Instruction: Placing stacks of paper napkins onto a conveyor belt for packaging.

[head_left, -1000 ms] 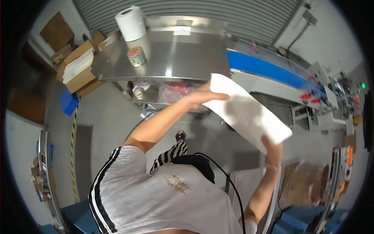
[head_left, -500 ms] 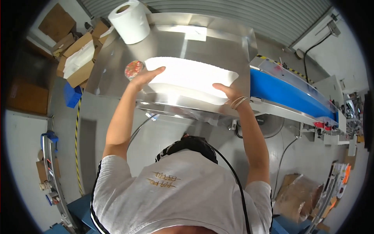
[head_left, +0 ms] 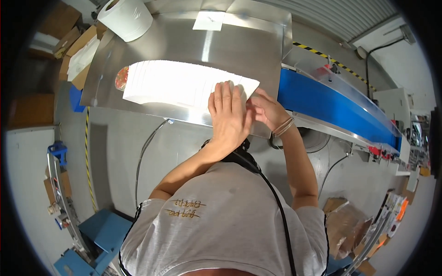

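Observation:
A long fanned row of white sheets or cards (head_left: 170,85) stretches across the steel table. The row is overexposed, so I cannot tell what kind of sheets they are. My left hand (head_left: 226,110) lies flat on its right part, fingers stretched over the near side and top. At the row's right end is my right hand (head_left: 268,109), palm partly showing and fingers loosely bent against the end corner. Some of its fingertips are hidden behind the sheets and the left hand. A round object with a red patterned top (head_left: 121,78) touches the row's left end.
The steel table (head_left: 184,41) has raised back and right edges. A large white roll (head_left: 126,20) stands at its back left, near a white paper piece (head_left: 208,20). A blue conveyor belt (head_left: 331,108) adjoins on the right. Cardboard boxes (head_left: 78,60) are beyond the left edge.
My left hand has left the row's left end and now rests on its right part, beside my right hand. The row looks longer and more fanned out. The view has shifted.

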A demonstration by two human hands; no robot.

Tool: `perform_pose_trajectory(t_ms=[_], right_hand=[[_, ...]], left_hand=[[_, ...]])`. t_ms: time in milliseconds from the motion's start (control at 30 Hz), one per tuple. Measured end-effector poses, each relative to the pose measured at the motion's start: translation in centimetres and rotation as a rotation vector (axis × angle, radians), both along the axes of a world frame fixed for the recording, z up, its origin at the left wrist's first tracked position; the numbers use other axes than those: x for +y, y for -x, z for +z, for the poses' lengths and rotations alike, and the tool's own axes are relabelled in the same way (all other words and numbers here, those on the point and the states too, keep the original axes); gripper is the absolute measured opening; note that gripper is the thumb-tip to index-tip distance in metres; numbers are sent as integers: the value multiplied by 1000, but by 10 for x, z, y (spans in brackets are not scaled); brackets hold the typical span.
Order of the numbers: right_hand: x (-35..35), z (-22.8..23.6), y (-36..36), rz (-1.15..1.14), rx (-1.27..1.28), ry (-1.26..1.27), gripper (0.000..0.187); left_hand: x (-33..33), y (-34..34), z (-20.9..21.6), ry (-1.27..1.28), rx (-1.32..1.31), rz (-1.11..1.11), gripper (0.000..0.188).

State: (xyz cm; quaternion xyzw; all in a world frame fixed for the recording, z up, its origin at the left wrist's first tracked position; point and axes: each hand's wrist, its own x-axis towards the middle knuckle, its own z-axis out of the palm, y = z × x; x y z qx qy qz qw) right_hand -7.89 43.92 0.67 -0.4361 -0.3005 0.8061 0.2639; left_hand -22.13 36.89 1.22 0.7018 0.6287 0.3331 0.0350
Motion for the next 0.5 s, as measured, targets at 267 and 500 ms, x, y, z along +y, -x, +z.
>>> perform_pose_trajectory(t_ms=[267,500], right_hand=[[30,-31,-20,205,-379,-954,52],[49,-35,-39,226,-445,-1036,50]], left_hand=[[-2,-13,-5,12,1,82,45],[-4,-13,2,32,65,44,42]])
